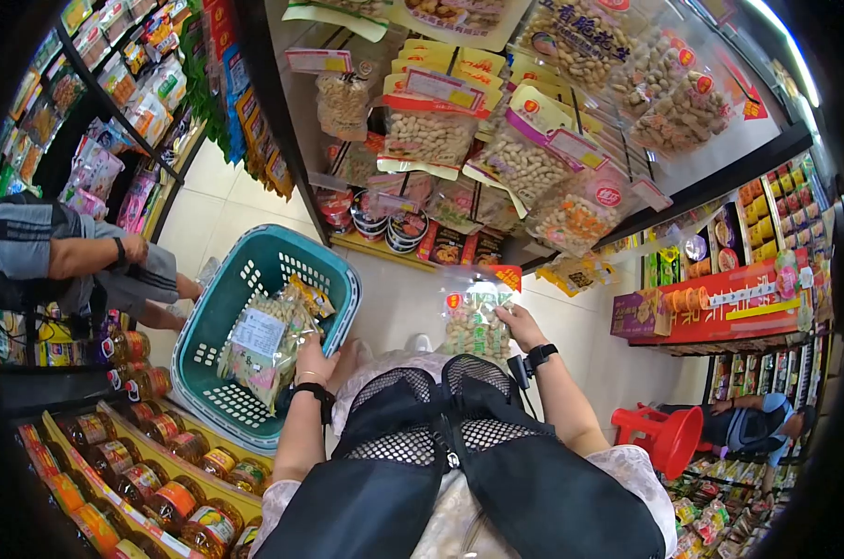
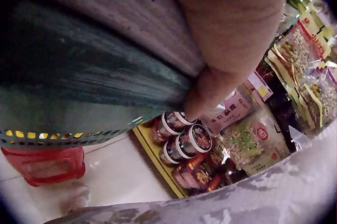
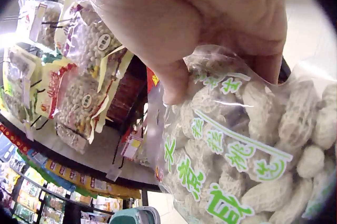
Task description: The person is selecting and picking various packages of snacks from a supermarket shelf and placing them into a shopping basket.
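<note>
My left hand (image 1: pixel 317 361) grips the near right side of a green shopping basket (image 1: pixel 349 312). In the left wrist view, its thumb (image 2: pixel 205 90) bends over the basket's edge, and the other fingers are mostly hidden. Clear bags of peanuts (image 1: pixel 259 340) and a yellow packet (image 1: pixel 312 296) lie in the basket. Right of the basket, my right hand (image 1: pixel 522 331) holds a clear bag of peanuts (image 1: pixel 473 321) upright by its side edge. Green lettering runs across this bag's front in the right wrist view, with the thumb (image 3: pixel 176 84) pressed on the film.
Ahead hangs a rack of peanut bags (image 1: pixel 431 130), with round tubs (image 1: pixel 408 228) on the shelf below. Bottled jars (image 1: pixel 175 498) line the lower left. A red stool (image 1: pixel 673 440) stands at right. One person (image 1: pixel 96 256) is beside the basket; another (image 1: pixel 762 429) is far right.
</note>
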A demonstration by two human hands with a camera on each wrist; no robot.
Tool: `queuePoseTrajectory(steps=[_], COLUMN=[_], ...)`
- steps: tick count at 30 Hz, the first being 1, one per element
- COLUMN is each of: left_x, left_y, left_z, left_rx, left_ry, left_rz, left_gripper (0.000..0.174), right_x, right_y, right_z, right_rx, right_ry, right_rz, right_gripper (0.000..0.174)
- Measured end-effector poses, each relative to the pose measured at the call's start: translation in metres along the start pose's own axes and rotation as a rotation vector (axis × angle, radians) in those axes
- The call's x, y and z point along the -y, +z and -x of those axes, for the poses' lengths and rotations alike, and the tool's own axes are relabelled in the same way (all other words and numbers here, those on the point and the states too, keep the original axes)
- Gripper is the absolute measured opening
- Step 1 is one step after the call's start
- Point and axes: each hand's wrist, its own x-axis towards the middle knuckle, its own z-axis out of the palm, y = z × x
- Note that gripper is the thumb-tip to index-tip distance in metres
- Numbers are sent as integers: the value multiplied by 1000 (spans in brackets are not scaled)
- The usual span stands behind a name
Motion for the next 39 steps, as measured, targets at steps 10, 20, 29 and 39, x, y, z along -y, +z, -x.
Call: queuePoseTrajectory(steps=[10,20,29,39], left_x=[2,0,9,2], left_y=[-4,-4,2,-1], left_z=[0,-3,-11,-10], left_rx=[19,4,-34,0], left_ry=[8,21,61,2], left_rz=[2,5,19,34], left_gripper=[48,51,49,50], right_x=[-29,-45,-32,-40], right_y=[5,8,19,8], right_z=[12,20,22,-37], right_rx=[-38,-143,-127,-9], right_ry=[77,175,166,179], right_rz=[-74,-58,-63,-163], right_gripper=[35,38,38,42])
